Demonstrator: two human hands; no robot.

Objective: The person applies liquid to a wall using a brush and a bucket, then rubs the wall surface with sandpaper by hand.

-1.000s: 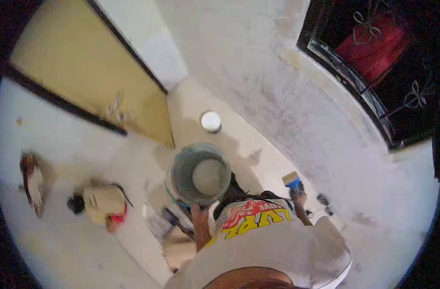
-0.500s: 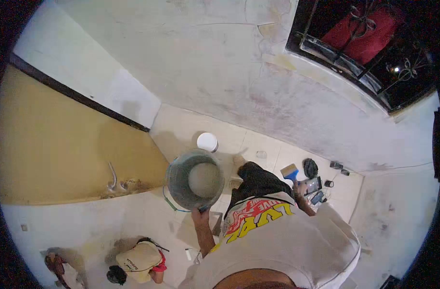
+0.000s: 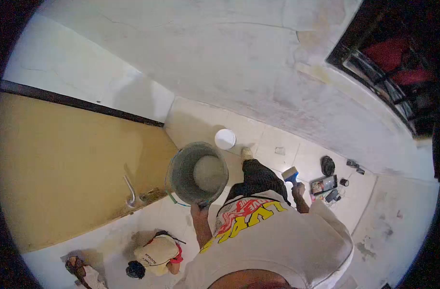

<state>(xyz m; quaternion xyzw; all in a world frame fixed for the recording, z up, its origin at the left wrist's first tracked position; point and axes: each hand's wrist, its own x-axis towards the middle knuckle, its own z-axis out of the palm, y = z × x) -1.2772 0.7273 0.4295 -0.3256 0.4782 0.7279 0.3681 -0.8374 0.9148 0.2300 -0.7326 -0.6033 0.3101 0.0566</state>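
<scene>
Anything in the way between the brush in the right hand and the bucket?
In this view, the dark-trousered leg lies between the brush in the right hand and the bucket; whether it sits low enough to clear, I can't tell. Nothing visible covers the bucket's mouth.

Fingers of the left hand (image 3: 199,209) are partly lost behind the rim of the bucket (image 3: 181,166), and whether the pale disc inside is contents or bare bottom cannot be determined. The lower handle of the brush (image 3: 290,175) is covered by the right hand (image 3: 298,190). Small dark objects (image 3: 352,164) on the floor (near the wall (image 3: 258,82)) are too small to identify; the window (image 3: 390,72) is cut off by the dark border.
</scene>
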